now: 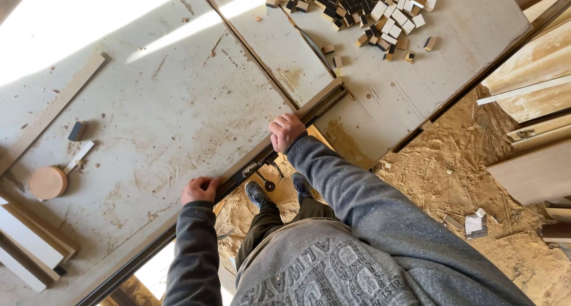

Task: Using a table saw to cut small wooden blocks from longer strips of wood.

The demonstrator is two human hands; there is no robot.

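Head view: both hands (pixel 200 189) (pixel 286 131) grip the table's edge rail (pixel 279 143).

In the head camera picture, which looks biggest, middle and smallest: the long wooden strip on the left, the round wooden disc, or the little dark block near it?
1. Long wooden strip, largest.
2. Round wooden disc.
3. Little dark block, smallest.
All lie on the same table top, so nearness hardly skews this.

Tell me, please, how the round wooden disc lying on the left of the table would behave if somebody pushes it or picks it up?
The round wooden disc lies flat on the table, so a push would probably slide it, not roll it. It looks like thick solid wood: likely stiff, not fragile. Sawdust under it may let it slip easily. Set on edge, it could roll away.
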